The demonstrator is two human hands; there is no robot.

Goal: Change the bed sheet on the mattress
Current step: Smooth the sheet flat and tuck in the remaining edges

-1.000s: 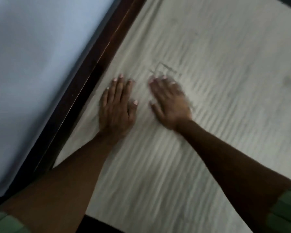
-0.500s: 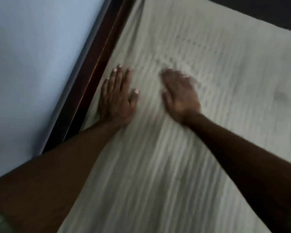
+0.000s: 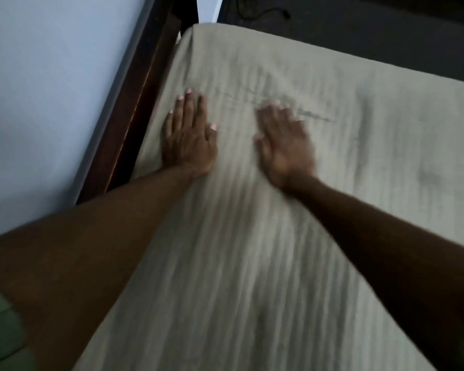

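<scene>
A pale, faintly striped bed sheet [image 3: 292,250] covers the mattress and fills most of the view. My left hand [image 3: 189,137] lies flat on it near the left edge, fingers together, holding nothing. My right hand [image 3: 285,144] is also palm-down on the sheet a little to the right, blurred by motion. A shallow crease [image 3: 273,103] runs across the sheet just beyond the fingertips. The far corner of the sheet [image 3: 196,33] wraps over the mattress corner.
A dark wooden bed frame rail [image 3: 134,124] runs along the left side against a pale wall [image 3: 51,89]. Dark floor [image 3: 359,30] with a thin cable [image 3: 263,12] lies beyond the far edge of the mattress.
My right hand has slid away from the left hand, to the right and forward across the sheet. The view has tilted up, bringing the mattress corner and floor into sight.
</scene>
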